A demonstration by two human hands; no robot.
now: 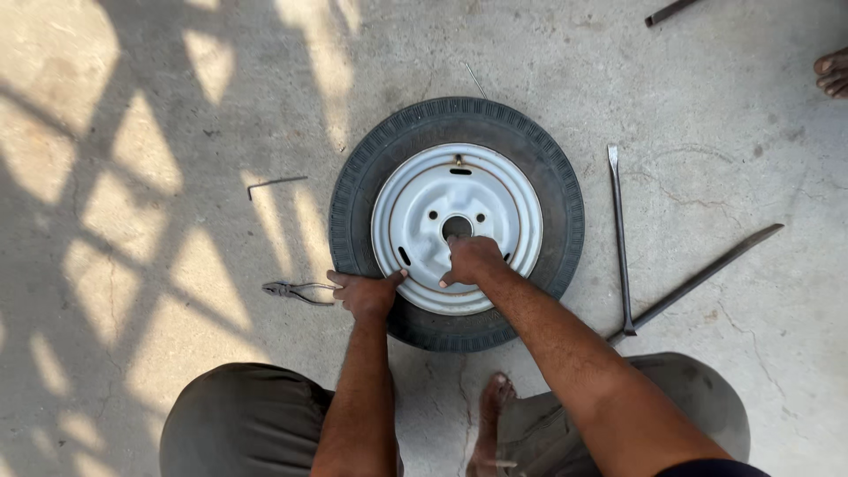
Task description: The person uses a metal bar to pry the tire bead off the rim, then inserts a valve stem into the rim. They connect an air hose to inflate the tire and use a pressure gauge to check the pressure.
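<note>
A small black tyre [556, 185] on a white steel rim [442, 190] lies flat on the concrete floor in front of me. My left hand [364, 293] rests on the tyre's near-left edge, fingers spread over the rubber and touching the rim's lip. My right hand [471, 260] sits on the rim just below the centre hole, fingers curled down against the metal; whether it holds anything I cannot tell. My knees and one bare foot [490, 415] are at the bottom of the view.
Pliers [296, 290] lie on the floor left of the tyre. Two long tyre irons [618, 238] [707, 274] lie to the right. A bent metal rod [276, 183] is at left, a thin wire [475, 79] behind the tyre. Another person's bare foot [832, 72] shows at top right.
</note>
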